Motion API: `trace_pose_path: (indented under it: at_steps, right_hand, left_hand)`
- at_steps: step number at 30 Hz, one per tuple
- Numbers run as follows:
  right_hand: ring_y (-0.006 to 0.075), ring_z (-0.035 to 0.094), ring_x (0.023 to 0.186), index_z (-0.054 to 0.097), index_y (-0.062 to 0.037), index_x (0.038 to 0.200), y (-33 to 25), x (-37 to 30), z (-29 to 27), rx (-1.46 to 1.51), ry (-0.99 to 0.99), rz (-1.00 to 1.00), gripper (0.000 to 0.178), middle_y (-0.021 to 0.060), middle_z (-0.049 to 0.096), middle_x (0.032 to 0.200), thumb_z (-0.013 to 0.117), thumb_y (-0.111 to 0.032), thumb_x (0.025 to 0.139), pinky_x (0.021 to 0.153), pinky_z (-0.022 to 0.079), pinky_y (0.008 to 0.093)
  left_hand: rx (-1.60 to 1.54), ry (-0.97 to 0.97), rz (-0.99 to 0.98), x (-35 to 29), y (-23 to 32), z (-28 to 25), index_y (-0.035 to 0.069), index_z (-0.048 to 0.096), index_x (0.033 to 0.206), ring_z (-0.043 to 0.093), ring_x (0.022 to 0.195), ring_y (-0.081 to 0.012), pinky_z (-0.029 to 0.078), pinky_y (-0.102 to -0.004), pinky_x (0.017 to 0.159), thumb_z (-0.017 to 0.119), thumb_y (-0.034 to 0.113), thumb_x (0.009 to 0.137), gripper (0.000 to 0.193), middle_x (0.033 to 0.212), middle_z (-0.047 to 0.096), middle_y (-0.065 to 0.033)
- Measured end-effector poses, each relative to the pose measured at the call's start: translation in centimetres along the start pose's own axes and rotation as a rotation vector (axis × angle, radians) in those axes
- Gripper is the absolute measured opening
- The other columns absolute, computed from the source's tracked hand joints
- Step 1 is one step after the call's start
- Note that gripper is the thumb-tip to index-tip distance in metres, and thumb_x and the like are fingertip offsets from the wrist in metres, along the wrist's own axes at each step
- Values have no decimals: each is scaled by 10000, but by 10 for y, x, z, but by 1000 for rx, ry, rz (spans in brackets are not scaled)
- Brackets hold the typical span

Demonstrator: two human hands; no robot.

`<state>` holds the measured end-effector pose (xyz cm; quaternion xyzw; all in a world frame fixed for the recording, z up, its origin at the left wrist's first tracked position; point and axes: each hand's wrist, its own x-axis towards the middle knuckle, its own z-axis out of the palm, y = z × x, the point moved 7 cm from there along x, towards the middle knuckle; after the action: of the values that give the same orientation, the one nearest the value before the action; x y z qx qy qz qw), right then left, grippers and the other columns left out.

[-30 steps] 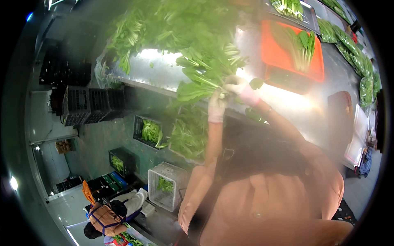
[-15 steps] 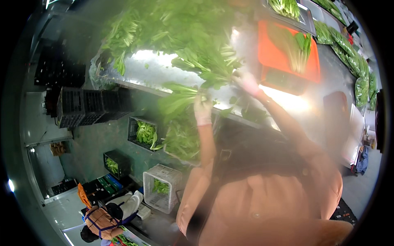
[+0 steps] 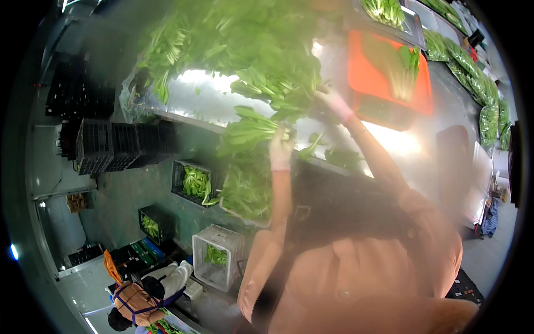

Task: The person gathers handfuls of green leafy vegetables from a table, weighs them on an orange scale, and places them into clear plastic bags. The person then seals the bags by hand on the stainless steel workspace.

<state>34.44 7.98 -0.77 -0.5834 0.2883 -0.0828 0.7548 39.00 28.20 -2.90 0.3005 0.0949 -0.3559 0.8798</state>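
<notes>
My left hand (image 3: 281,149), in a pale glove, is closed around the stem ends of a bunch of leafy greens (image 3: 249,127), whose leaves point left beyond the table's front edge. Higher and to the right, my right hand (image 3: 334,104), gloved too, has its fingers drawn together on greens at the edge of a large pile of leafy greens (image 3: 245,47). That pile covers the far part of the metal table (image 3: 203,92). Between my hands and just below them, a few loose leaves (image 3: 312,146) lie near the front edge. Haze blurs much of the pile.
An orange tub (image 3: 359,61) with pale-stemmed greens stands on the right. Bagged greens (image 3: 473,72) line the far right. Below the table's edge are a full crate of greens (image 3: 245,189), black crates (image 3: 192,181) and a white crate (image 3: 217,259). Another person (image 3: 139,300) is at lower left.
My left hand has shifted slightly right with its bunch. My right hand has moved a little up along the pile's edge.
</notes>
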Motion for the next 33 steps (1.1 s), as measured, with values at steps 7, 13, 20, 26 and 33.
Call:
trace_pose_path:
  at_steps: [7,13,20,26,33]
  right_hand:
    - [110,574,651,519,12,1011,-17,-19,8,-46,64,-205,283,88,586,830,577,-197,829,573,486,236]
    - [298,552,849,530,-23,950,-42,-67,51,-752,125,-661,198,147,550,899,590,-113,784,744,442,356]
    - [294,542,860,550,-37,960,-40,-86,71,-636,-87,-778,192,122,542,948,552,-151,806,754,437,370]
    - [312,545,844,569,-35,995,-4,-28,30,-864,110,-511,253,147,550,888,567,-191,796,746,439,383]
    - [271,560,747,565,-43,1022,40,1,29,-892,-14,-320,322,148,574,849,612,-227,762,692,446,373]
  left_hand:
    - [195,6,51,-6,-6,21,82,536,997,587,851,-161,509,-332,720,630,45,821,203,935,605,-51]
    - [258,-88,123,-10,-13,53,56,514,1143,556,995,-179,493,-375,827,571,68,864,285,1118,562,-89]
    - [113,-101,83,-5,-7,29,20,507,1143,570,968,-200,490,-368,843,555,74,872,281,1082,582,-103]
    - [-189,-61,152,-6,36,-5,-7,487,1173,560,1042,-260,549,-362,808,558,121,874,332,1115,575,-130]
    - [202,-51,379,-2,47,-29,-55,501,1102,559,962,-241,527,-328,836,587,37,839,291,1046,565,-117]
